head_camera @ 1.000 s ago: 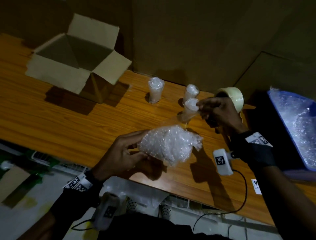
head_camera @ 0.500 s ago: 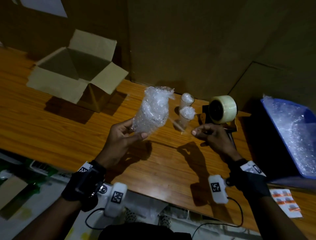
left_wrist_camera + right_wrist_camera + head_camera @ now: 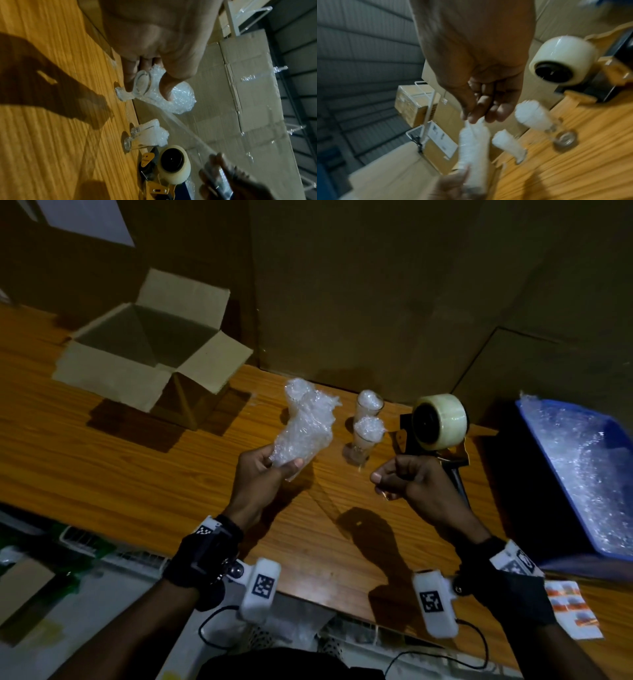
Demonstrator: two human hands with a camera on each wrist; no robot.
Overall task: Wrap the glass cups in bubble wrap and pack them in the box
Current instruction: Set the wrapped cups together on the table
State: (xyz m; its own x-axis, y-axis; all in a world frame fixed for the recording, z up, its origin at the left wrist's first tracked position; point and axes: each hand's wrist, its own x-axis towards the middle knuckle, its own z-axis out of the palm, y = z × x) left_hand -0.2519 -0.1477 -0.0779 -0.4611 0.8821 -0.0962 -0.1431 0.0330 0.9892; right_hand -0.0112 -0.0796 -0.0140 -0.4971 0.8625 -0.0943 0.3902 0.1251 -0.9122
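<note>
Two bare hands are raised over a wooden table (image 3: 102,460), seen from above. The left hand (image 3: 260,474) grips the base of a cup wrapped in bubble wrap (image 3: 305,429), thumb and fingers curled round it, with the cup tilted away from the person. The right hand (image 3: 411,481), just beside it, has its fingers curled and pinches what looks like a strip of clear tape (image 3: 187,129), though blur makes this hard to confirm; the strip runs up to the wrapped cup. Past the hands, two glass cups (image 3: 364,429) stuffed with bubble wrap stand upright on the table, one behind the other. Just right of them sits a tape dispenser (image 3: 438,422). Further right is a blue bin (image 3: 555,474) of bubble wrap. Far left, an open cardboard box (image 3: 147,354) stands on the table.
</note>
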